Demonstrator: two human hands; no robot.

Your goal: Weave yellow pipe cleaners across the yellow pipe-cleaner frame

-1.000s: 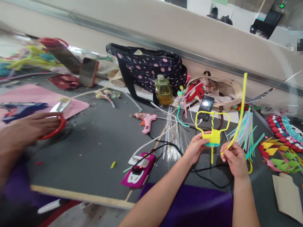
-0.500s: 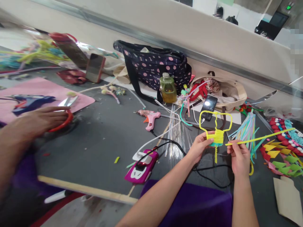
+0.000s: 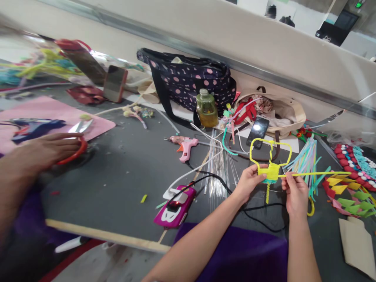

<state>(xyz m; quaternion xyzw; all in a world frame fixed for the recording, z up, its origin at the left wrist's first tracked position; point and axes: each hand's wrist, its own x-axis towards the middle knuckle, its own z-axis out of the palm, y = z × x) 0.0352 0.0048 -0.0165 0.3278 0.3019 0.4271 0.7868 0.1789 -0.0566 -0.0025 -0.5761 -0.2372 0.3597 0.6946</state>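
Note:
My left hand pinches the left side of a yellow pipe-cleaner figure. The figure has two loops on top, a wrapped middle with a teal band below, and a twisted stem hanging down. Between the fingertips of my right hand is a long yellow pipe cleaner, stretching out to the right. Its left end meets the right edge of the wrapped middle; whether it is fastened there I cannot tell. Behind my right hand lies a bundle of pastel pipe cleaners.
A pink glue gun, a magenta power strip and silver wires lie left of my hands. Behind stand a green bottle and a dotted bag. At far left, another person's hand holds red-handled scissors.
The long yellow pipe cleaner has swung from slanting upward to nearly level, and its left end has come up against the figure. The figure has shifted slightly right.

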